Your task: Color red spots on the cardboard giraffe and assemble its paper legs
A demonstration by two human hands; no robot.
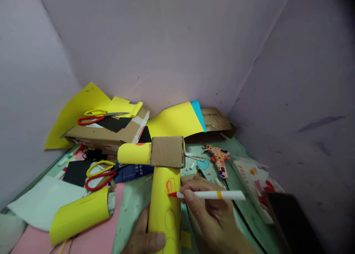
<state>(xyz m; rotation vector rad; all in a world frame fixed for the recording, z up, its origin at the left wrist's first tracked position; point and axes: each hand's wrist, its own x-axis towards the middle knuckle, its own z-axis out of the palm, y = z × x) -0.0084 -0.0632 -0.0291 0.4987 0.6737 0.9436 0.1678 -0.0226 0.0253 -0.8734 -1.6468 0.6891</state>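
Observation:
My left hand (146,235) is wrapped round the lower part of a long yellow paper-covered tube (163,202). Red outlined ovals run along the tube, and the upper one is partly coloured in. A white marker (230,195) with a red tip is pinched in my right hand (208,209). Its tip touches the tube or nearly so, beside the upper oval. At the tube's far end sits a brown cardboard block (167,151). A shorter yellow tube (134,153) with a red spot sticks out left from that block.
Left of the work lie red-and-yellow scissors (101,174) and a loose yellow tube (83,215) on pink paper. A cardboard box (108,130) carries another pair of scissors (104,115). To the right are a patterned glue gun (219,158), a plastic packet (257,183) and a dark slab (294,220).

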